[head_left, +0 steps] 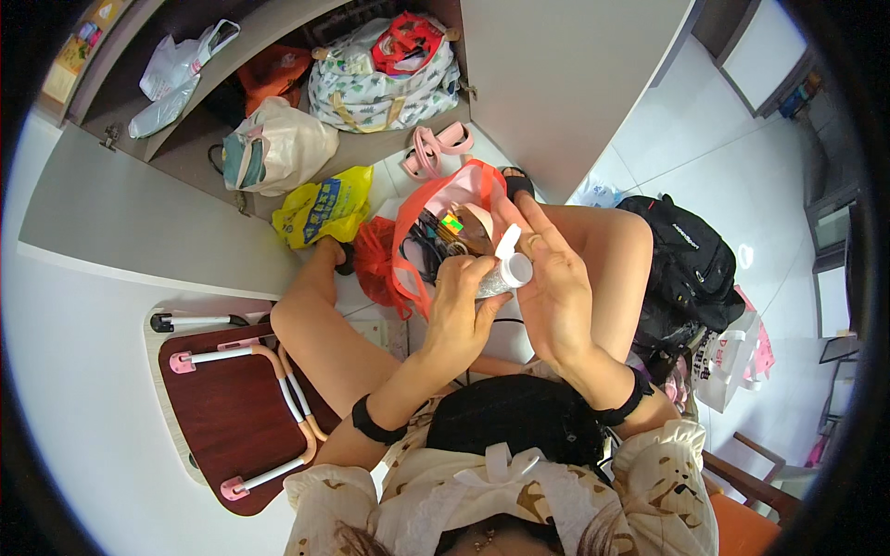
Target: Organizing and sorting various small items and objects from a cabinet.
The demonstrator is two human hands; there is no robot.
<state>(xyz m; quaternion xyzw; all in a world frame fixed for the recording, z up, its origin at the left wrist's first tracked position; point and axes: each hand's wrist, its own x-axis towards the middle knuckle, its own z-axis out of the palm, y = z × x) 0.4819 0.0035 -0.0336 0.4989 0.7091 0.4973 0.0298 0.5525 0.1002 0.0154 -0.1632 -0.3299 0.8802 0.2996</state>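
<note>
My left hand [459,299] grips a small clear bottle [492,281] with a white flip-top cap [516,270]. Its lid [509,241] stands up, and something silvery shows through the wall. The bottle tilts toward my right hand [556,292], which is held flat with the palm facing it and nothing gripped. Just beyond both hands, a red-and-pink tote bag [424,198] gapes between my legs. Inside lie dark cables [421,243] and a packet with a green-and-yellow label [452,222]; my hands hide part of the contents.
An open cabinet holds a tree-print bag [382,94] and a cream bag [295,146]. Pink sandals [438,149] and a yellow plastic bag [327,205] lie before it. A folded table [236,417] leans at left; a black backpack [685,257] sits at right.
</note>
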